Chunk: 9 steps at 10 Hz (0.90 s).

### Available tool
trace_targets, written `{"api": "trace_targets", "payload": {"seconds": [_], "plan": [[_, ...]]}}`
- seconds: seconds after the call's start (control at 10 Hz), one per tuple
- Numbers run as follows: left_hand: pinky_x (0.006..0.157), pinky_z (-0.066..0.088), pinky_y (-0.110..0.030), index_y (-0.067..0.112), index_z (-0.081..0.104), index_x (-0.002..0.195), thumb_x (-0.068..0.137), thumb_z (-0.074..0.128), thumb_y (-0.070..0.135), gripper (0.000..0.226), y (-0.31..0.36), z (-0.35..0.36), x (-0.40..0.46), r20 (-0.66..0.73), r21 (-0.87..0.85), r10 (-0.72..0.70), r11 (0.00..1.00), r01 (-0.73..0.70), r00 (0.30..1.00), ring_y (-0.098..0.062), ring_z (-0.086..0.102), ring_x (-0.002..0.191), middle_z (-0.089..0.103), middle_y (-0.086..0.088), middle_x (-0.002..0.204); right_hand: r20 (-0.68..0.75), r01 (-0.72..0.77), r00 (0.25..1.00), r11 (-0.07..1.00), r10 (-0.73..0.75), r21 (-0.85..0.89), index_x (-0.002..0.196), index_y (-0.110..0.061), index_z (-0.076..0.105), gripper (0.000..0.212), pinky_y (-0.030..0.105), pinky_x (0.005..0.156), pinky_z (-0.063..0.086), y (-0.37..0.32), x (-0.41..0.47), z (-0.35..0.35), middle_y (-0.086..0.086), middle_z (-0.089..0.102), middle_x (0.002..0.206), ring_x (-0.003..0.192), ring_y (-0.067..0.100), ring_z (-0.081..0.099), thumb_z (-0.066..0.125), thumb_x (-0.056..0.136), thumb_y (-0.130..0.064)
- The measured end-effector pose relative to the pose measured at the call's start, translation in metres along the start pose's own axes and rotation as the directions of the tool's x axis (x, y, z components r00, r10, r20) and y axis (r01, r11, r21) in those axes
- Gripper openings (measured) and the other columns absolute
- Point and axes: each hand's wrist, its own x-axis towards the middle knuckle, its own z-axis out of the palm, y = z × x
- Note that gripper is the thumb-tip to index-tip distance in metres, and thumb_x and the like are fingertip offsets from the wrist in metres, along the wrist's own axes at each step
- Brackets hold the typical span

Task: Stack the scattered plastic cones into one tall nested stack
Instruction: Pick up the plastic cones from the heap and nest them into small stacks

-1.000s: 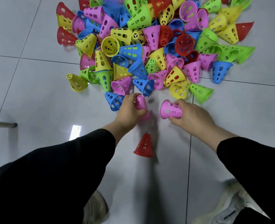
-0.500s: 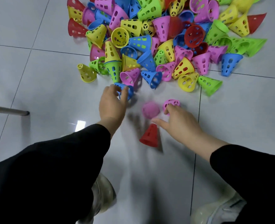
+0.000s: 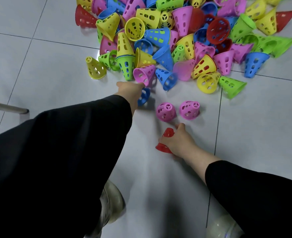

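Right hand [image 3: 178,143] grips the upright red cone [image 3: 165,140] on the floor [image 3: 253,134]; two pink cones [image 3: 165,112] stand just beyond it, tips up. Left hand [image 3: 129,88] holds a blue cone [image 3: 144,97] at the pile's [image 3: 184,40] edge, fingers hidden.

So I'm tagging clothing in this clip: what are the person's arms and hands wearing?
Both arms wear loose long black sleeves, the left sleeve and the right sleeve, plain with no visible markings, ending around the wrists. The left hand and right hand are bare: no gloves, and no rings or watch show.
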Motion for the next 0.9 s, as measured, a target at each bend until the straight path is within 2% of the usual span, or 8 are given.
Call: {"api": "trace_targets", "payload": {"seconds": [0.1, 0.2, 0.3, 0.4, 0.5, 0.7, 0.8, 0.9], "plan": [[0.070, 0.062, -0.044, 0.010, 0.048, 0.134, 0.067, 0.075, 0.033, 0.076, -0.004, 0.001, -0.013, 0.033, -0.027, 0.006, 1.000, -0.005, 0.999, -0.028, 0.070, 0.094, 0.065, -0.012, 0.119, 0.001, 0.101, 0.995, 0.994, -0.101, 0.028, 0.137, -0.016, 0.040, 0.069, 0.029, 0.075, 0.046, 0.003, -0.002, -0.008, 0.005, 0.059, 0.123, 0.097, 0.021, 0.059, 0.072, 0.079, -0.037], [0.071, 0.060, -0.045, 0.011, 0.042, 0.127, 0.075, 0.074, 0.027, 0.064, -0.011, 0.002, -0.031, 0.000, -0.068, -0.074, 0.995, 0.074, 0.997, -0.027, 0.064, 0.084, 0.057, -0.013, 0.109, -0.106, 0.268, 0.960, 0.960, -0.260, 0.077, 0.118, -0.026, 0.058, 0.056, 0.032, 0.077, 0.052, 0.003, -0.008, -0.026, -0.003, 0.065, 0.107, 0.091, 0.016, 0.064, 0.066, 0.066, -0.046], [0.064, 0.059, -0.036, 0.014, 0.044, 0.137, 0.076, 0.072, 0.028, 0.069, -0.022, -0.004, -0.043, -0.041, -0.118, -0.091, 0.989, 0.085, 0.995, -0.025, 0.062, 0.080, 0.057, -0.013, 0.116, -0.334, 0.468, 0.862, 0.853, -0.382, 0.233, 0.114, -0.023, 0.061, 0.046, 0.017, 0.077, 0.051, -0.004, -0.008, -0.056, 0.002, 0.062, 0.110, 0.092, 0.015, 0.061, 0.071, 0.070, -0.031], [0.068, 0.055, -0.029, 0.022, 0.043, 0.142, 0.082, 0.069, 0.024, 0.065, -0.022, -0.009, -0.055, -0.147, -0.231, 0.152, 0.956, -0.183, 0.977, -0.018, 0.063, 0.083, 0.063, -0.008, 0.110, -0.523, 0.573, 0.757, 0.783, -0.392, 0.242, 0.122, -0.026, 0.052, 0.053, 0.006, 0.080, 0.042, -0.013, 0.002, -0.092, 0.000, 0.057, 0.119, 0.097, 0.008, 0.056, 0.074, 0.075, -0.028], [0.071, 0.051, -0.016, 0.022, 0.047, 0.137, 0.084, 0.074, 0.021, 0.060, -0.011, 0.007, -0.084, -0.059, -0.217, 0.475, 0.852, -0.476, 0.878, -0.007, 0.064, 0.091, 0.063, 0.003, 0.109, -0.544, 0.598, 0.727, 0.775, -0.418, 0.205, 0.123, -0.026, 0.048, 0.057, 0.013, 0.084, 0.046, -0.015, 0.018, -0.111, -0.002, 0.056, 0.122, 0.103, 0.009, 0.055, 0.080, 0.076, -0.028], [0.093, 0.046, -0.018, 0.018, 0.051, 0.132, 0.078, 0.080, 0.019, 0.061, -0.034, 0.047, -0.096, 0.260, 0.186, 0.654, 0.688, -0.702, 0.710, -0.018, 0.054, 0.109, 0.050, -0.004, 0.125, -0.356, 0.493, 0.803, 0.869, -0.477, -0.053, 0.127, -0.017, 0.050, 0.066, 0.029, 0.094, 0.044, 0.006, 0.042, -0.104, 0.003, 0.052, 0.124, 0.111, 0.018, 0.054, 0.085, 0.073, -0.032], [0.101, 0.044, -0.033, 0.019, 0.052, 0.136, 0.080, 0.078, 0.044, 0.067, -0.051, 0.047, -0.090, 0.337, 0.423, 0.626, 0.566, -0.707, 0.703, -0.023, 0.052, 0.117, 0.049, -0.006, 0.131, -0.320, 0.511, 0.806, 0.858, -0.498, -0.049, 0.133, -0.018, 0.050, 0.057, 0.032, 0.102, 0.042, 0.017, 0.042, -0.102, -0.001, 0.053, 0.130, 0.119, 0.015, 0.050, 0.073, 0.085, -0.039], [0.100, 0.045, -0.036, 0.019, 0.054, 0.133, 0.090, 0.061, 0.054, 0.057, -0.037, 0.041, -0.084, 0.170, 0.372, 0.620, 0.680, -0.632, 0.766, -0.020, 0.054, 0.118, 0.052, -0.004, 0.132, -0.451, 0.549, 0.727, 0.833, -0.518, -0.072, 0.126, -0.017, 0.056, 0.040, 0.033, 0.096, 0.045, 0.009, 0.048, -0.120, -0.002, 0.056, 0.124, 0.111, 0.016, 0.053, 0.063, 0.093, -0.038]]}}
